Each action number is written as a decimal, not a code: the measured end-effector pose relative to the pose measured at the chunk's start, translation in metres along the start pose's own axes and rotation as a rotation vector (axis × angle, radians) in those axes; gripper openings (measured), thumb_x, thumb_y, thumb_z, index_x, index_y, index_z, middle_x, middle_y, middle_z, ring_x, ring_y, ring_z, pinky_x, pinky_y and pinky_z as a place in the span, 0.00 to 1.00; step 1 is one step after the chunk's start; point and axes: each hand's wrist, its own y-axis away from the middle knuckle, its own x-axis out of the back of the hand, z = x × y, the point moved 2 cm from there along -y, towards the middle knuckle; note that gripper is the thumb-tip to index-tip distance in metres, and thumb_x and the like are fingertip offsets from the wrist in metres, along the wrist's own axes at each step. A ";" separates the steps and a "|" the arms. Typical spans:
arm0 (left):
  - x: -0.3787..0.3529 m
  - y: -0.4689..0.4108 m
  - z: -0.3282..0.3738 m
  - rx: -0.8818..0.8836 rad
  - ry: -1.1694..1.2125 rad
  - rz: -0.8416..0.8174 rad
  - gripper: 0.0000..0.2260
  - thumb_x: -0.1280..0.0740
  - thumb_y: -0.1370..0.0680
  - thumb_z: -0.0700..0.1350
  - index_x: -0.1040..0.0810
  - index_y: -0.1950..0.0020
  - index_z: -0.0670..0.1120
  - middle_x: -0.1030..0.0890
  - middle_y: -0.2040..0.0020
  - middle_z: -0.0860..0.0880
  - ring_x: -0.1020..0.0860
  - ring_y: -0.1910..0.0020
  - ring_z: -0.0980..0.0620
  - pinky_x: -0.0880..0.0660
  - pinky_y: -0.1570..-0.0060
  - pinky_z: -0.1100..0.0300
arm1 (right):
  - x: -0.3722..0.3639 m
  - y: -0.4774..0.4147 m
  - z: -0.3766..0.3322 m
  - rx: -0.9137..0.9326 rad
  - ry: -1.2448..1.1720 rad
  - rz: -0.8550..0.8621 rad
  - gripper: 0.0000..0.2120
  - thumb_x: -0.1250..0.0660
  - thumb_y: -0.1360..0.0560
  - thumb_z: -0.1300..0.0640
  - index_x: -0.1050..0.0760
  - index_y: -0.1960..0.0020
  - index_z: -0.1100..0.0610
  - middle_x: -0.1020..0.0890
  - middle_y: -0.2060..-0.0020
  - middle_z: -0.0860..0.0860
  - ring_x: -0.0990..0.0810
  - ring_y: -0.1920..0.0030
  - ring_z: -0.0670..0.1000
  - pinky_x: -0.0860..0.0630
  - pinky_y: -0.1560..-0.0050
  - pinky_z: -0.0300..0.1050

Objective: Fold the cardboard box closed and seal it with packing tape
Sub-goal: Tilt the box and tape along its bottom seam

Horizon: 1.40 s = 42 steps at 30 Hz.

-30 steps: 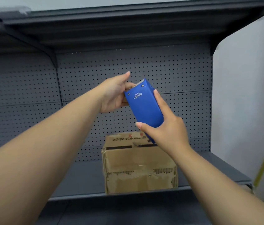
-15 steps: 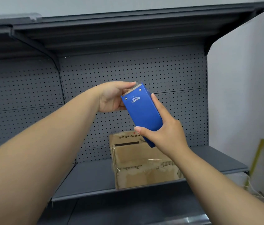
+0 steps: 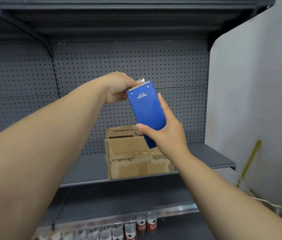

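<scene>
A blue tape dispenser [image 3: 146, 110] is held up in front of me, its toothed cutter edge at the top. My right hand [image 3: 167, 135] grips its lower half. My left hand [image 3: 119, 88] pinches the clear tape end at the cutter, fingers closed on it. Below and behind the dispenser, a worn cardboard box [image 3: 135, 156] stands on the grey shelf [image 3: 88, 168] with its top flaps folded down. Old clear tape shows on the box's front face.
A grey pegboard back panel [image 3: 136, 66] and an upper shelf [image 3: 119, 18] enclose the space. Several bottles [image 3: 130, 229] stand on a lower shelf. A white wall [image 3: 258, 84] is at the right, with a yellow stick [image 3: 250, 160] leaning on it.
The view has tilted down, showing the lower shelf and bottles. My left hand's fingers have curled down onto the tape end at the cutter. The dispenser stays in my right hand.
</scene>
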 end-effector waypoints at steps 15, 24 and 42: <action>-0.089 0.033 0.026 -0.039 -0.096 0.138 0.14 0.38 0.20 0.47 0.18 0.61 0.44 0.16 0.50 0.44 0.20 0.45 0.46 0.28 0.39 0.56 | 0.085 0.084 0.046 -0.158 -0.039 0.031 0.44 0.24 0.36 0.48 0.45 0.28 0.33 0.35 0.54 0.17 0.28 0.50 0.34 0.31 0.48 0.36; -0.150 0.020 -0.010 -0.033 -0.262 0.082 0.15 0.38 0.22 0.56 0.17 0.51 0.49 0.18 0.51 0.49 0.21 0.57 0.53 0.28 0.62 0.63 | 0.094 0.117 0.093 -0.313 -0.061 0.053 0.45 0.24 0.35 0.48 0.47 0.27 0.34 0.33 0.53 0.23 0.28 0.48 0.39 0.32 0.50 0.35; -0.186 -0.107 -0.109 -0.072 -0.433 -0.035 0.20 0.40 0.20 0.52 0.38 0.70 0.46 0.42 0.74 0.50 0.44 0.75 0.52 0.48 0.74 0.60 | 0.035 0.066 0.203 -0.472 -0.035 0.128 0.45 0.24 0.35 0.46 0.48 0.27 0.35 0.26 0.48 0.36 0.24 0.45 0.44 0.27 0.47 0.40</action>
